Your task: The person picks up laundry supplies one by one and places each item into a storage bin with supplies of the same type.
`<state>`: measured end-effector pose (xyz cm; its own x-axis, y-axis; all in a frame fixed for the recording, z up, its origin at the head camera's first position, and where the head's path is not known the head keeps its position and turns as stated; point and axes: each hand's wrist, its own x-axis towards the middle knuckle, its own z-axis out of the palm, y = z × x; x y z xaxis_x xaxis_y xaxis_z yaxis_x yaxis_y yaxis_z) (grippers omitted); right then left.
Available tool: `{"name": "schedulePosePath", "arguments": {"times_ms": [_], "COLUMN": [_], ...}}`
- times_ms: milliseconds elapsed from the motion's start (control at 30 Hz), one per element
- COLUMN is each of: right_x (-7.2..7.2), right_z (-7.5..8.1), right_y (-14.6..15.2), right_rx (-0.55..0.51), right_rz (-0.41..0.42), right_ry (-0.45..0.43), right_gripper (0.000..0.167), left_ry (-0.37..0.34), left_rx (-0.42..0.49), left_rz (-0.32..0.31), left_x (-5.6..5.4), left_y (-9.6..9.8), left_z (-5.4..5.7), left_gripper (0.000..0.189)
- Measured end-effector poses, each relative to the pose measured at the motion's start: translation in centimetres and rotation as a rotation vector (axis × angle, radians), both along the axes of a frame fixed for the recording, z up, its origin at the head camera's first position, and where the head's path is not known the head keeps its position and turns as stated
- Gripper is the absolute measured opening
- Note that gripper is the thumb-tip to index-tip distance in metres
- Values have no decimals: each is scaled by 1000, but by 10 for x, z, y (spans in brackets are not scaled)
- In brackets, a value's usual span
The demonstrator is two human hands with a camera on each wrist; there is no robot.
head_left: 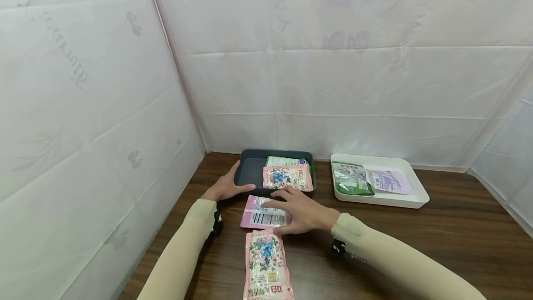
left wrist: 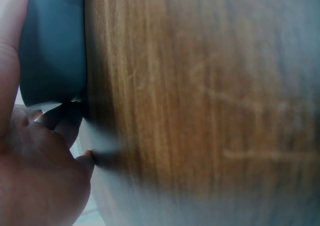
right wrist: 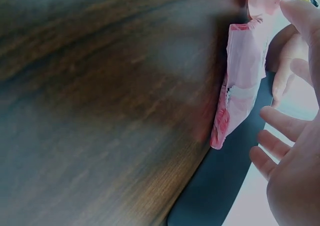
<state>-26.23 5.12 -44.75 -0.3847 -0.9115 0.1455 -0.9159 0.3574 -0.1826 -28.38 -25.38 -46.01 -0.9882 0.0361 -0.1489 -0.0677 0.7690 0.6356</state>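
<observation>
My left hand (head_left: 226, 186) holds the left front corner of a dark grey tray (head_left: 251, 170), thumb along the front rim and fingers by the left side. In the tray lie a pink floral packet (head_left: 287, 178) and, partly under it, a green-and-white packet (head_left: 285, 161). My right hand (head_left: 303, 211) hovers with fingers spread over a pink-purple packet (head_left: 260, 216) lying in front of the tray. The right wrist view shows these fingers apart from the pink packet (right wrist: 243, 60). Nearest to me lies another pink floral packet (head_left: 267, 263), its far end by my right thumb.
To the right stands a white tray (head_left: 383, 200) holding a green packet (head_left: 353, 179) and a light purple packet (head_left: 390, 181). Pale printed sheets (head_left: 333, 82) hang behind and to the left of the brown wooden table (head_left: 454, 226).
</observation>
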Motion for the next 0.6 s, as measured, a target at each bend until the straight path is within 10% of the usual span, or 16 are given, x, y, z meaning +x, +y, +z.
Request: {"name": "schedulePosePath", "arguments": {"times_ms": [600], "right_x": [2], "right_z": [-3], "right_y": [0], "right_rx": [7], "right_rz": [19], "right_ry": [-61], "right_gripper": [72], "left_ry": [-1], "left_rx": [3], "left_rz": [-1], "left_x": [1], "left_y": [0], "left_z": [1], "left_gripper": [120]}}
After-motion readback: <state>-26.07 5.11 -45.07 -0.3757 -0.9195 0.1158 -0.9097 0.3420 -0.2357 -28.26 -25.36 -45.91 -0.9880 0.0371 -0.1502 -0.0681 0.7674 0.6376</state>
